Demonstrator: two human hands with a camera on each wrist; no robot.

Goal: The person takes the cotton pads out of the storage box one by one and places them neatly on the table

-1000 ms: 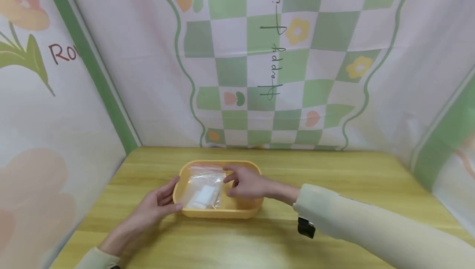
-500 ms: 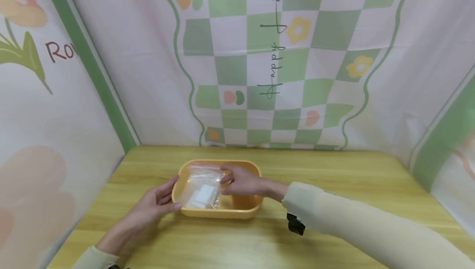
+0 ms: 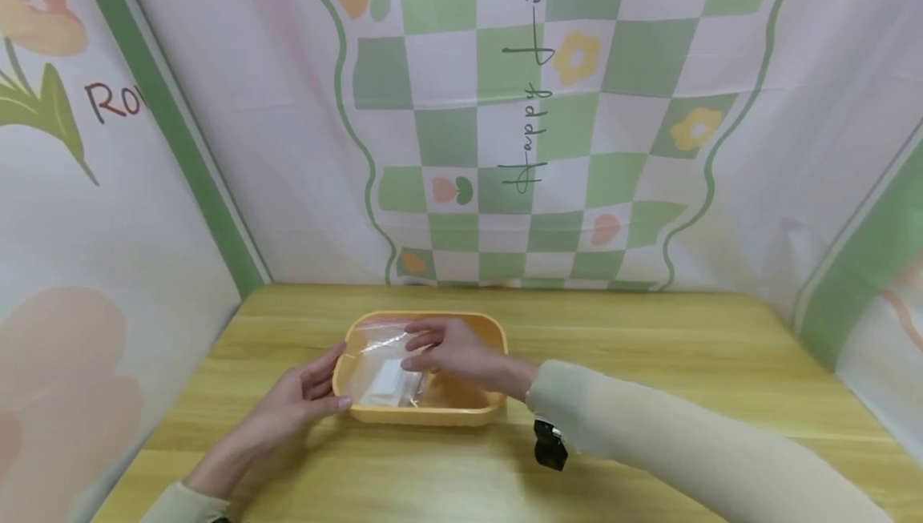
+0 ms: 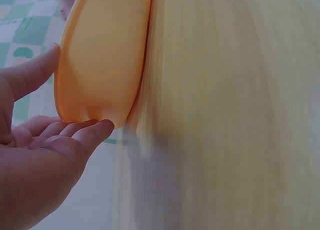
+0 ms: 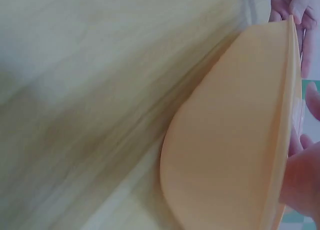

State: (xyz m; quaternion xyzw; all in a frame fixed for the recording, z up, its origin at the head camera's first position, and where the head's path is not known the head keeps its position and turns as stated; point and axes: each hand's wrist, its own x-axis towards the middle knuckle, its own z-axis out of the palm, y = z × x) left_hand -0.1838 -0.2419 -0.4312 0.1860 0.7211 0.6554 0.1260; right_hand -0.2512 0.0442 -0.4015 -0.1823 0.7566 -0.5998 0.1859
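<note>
A yellow plastic basin (image 3: 461,416) stands on the table. In its left half lies a clear zip-lock bag (image 3: 369,363) with a red strip along its top edge, a flat white thing (image 3: 387,383) showing through it. My left hand (image 3: 303,399) grips the basin's left end; the left wrist view has the thumb at the rim and the fingertips (image 4: 102,130) against the outer wall. My right hand (image 3: 461,355) reaches in over the right side, its fingers spread above the bag's right part. Whether those fingertips touch the bag, I cannot tell.
The wooden table (image 3: 634,363) extends around the basin on all sides. A fabric curtain (image 3: 577,146) with green checks hangs behind its far edge, and a printed side panel (image 3: 86,267) stands on the left. A black strap piece (image 3: 550,444) hangs under the right sleeve.
My right hand has moved left inside the basin, from beside the bag to over its right part. My left hand keeps its place on the basin's left end.
</note>
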